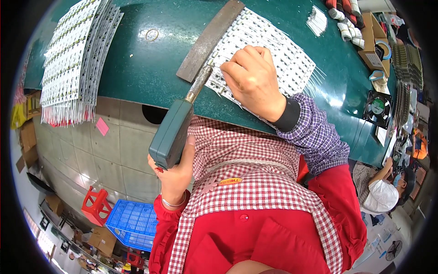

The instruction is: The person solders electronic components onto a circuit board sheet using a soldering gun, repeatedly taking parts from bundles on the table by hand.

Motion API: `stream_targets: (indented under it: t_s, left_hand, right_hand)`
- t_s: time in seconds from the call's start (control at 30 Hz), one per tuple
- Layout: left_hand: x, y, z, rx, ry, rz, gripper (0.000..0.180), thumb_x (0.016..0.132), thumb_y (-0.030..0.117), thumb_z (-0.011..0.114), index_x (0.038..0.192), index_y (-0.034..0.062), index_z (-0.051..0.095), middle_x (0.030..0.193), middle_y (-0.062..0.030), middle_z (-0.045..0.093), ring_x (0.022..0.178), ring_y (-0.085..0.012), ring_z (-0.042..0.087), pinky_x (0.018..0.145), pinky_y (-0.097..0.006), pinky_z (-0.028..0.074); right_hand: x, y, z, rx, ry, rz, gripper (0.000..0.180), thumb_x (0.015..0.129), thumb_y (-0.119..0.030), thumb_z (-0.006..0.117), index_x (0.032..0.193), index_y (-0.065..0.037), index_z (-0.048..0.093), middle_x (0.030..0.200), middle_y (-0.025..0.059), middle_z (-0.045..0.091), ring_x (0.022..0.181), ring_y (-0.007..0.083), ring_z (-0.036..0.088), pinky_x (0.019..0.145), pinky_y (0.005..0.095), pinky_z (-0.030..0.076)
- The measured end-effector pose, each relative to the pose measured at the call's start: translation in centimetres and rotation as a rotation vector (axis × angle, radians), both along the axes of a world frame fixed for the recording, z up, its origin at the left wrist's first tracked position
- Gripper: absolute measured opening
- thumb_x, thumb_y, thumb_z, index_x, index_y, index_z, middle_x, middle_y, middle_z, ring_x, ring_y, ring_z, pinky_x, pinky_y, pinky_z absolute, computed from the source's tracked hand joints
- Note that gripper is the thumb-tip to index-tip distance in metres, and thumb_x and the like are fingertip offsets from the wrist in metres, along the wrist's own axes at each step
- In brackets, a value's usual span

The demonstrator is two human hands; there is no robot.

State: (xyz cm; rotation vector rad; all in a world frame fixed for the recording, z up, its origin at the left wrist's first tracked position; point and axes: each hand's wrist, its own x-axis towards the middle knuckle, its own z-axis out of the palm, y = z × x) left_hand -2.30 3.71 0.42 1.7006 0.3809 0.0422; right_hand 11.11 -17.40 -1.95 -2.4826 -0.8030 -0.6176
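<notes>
My left hand point(175, 176) is closed round the rear of a green gun-shaped tool point(171, 132) with a long, stained metal barrel. Its barrel tip reaches the left edge of a white circuit-board panel point(260, 32), next to a flat grey metal bar point(207, 41). The panel carries rows of small dark parts, and thin white wires stick out at its right. Over the panel's near part is my right hand point(253, 82), fingers curled together; whatever they pinch, if anything, is hidden.
A tall stack of similar panels point(75, 59) stands at the table's left, wires hanging over the edge. A rubber band point(152, 34) and a pile of white wires point(317, 21) lie farther back. At right are a black fan point(378, 108), a cardboard box point(375, 43) and a seated person point(383, 194).
</notes>
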Motion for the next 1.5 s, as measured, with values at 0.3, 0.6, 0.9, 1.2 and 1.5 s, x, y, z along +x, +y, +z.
stream_targets:
  t_s: [0.3, 0.6, 0.9, 1.2, 1.5]
  left_hand:
    - [0.2, -0.3, 0.5, 0.060, -0.057, 0.050, 0.026, 0.080, 0.001, 0.079, 0.104, -0.0058, 0.070, 0.093, -0.0109, 0.073, 0.078, -0.0167, 0.069, 0.069, -0.028, 0.053]
    - [0.0, 0.3, -0.7, 0.036, -0.026, 0.064, 0.033, 0.088, -0.004, 0.070, 0.120, -0.0077, 0.065, 0.106, -0.0119, 0.071, 0.083, -0.0151, 0.066, 0.072, -0.029, 0.054]
    - [1.3, 0.1, -0.3, 0.013, -0.057, 0.028, 0.031, 0.092, -0.003, 0.065, 0.123, -0.0072, 0.062, 0.093, -0.0085, 0.067, 0.058, -0.0073, 0.050, 0.052, -0.022, 0.040]
    - [0.8, -0.5, 0.1, -0.004, -0.067, 0.060, 0.031, 0.091, -0.005, 0.066, 0.121, -0.0072, 0.063, 0.081, -0.0056, 0.065, 0.057, -0.0069, 0.051, 0.051, -0.023, 0.039]
    - [0.9, 0.0, 0.4, 0.006, -0.090, 0.043, 0.034, 0.085, -0.006, 0.073, 0.118, -0.0061, 0.066, 0.094, -0.0065, 0.070, 0.065, -0.0084, 0.059, 0.057, -0.024, 0.047]
  right_hand:
    - [0.2, -0.1, -0.6, 0.008, -0.017, 0.011, 0.010, 0.071, -0.008, 0.072, 0.074, -0.009, 0.063, 0.079, 0.0029, 0.053, 0.081, 0.0208, 0.054, 0.082, 0.0392, 0.041]
    - [0.8, -1.5, 1.1, 0.165, 0.020, -0.022, 0.013, 0.074, -0.004, 0.078, 0.083, -0.007, 0.069, 0.079, 0.0050, 0.060, 0.078, 0.0253, 0.059, 0.067, 0.0358, 0.048]
    - [6.5, -17.7, -0.2, -0.127, -0.167, -0.647, 0.003, 0.080, -0.012, 0.075, 0.081, -0.010, 0.073, 0.087, 0.0031, 0.064, 0.090, 0.0247, 0.060, 0.074, 0.0373, 0.052]
    - [7.8, -18.8, -2.0, -0.130, -0.201, -0.586, 0.003, 0.081, -0.011, 0.070, 0.080, -0.009, 0.069, 0.083, 0.0072, 0.063, 0.086, 0.0297, 0.061, 0.072, 0.0427, 0.050]
    - [4.1, -11.3, 2.6, 0.122, -0.155, -0.294, 0.011, 0.081, -0.005, 0.073, 0.091, -0.008, 0.070, 0.084, 0.0084, 0.066, 0.075, 0.0277, 0.063, 0.065, 0.0393, 0.050]
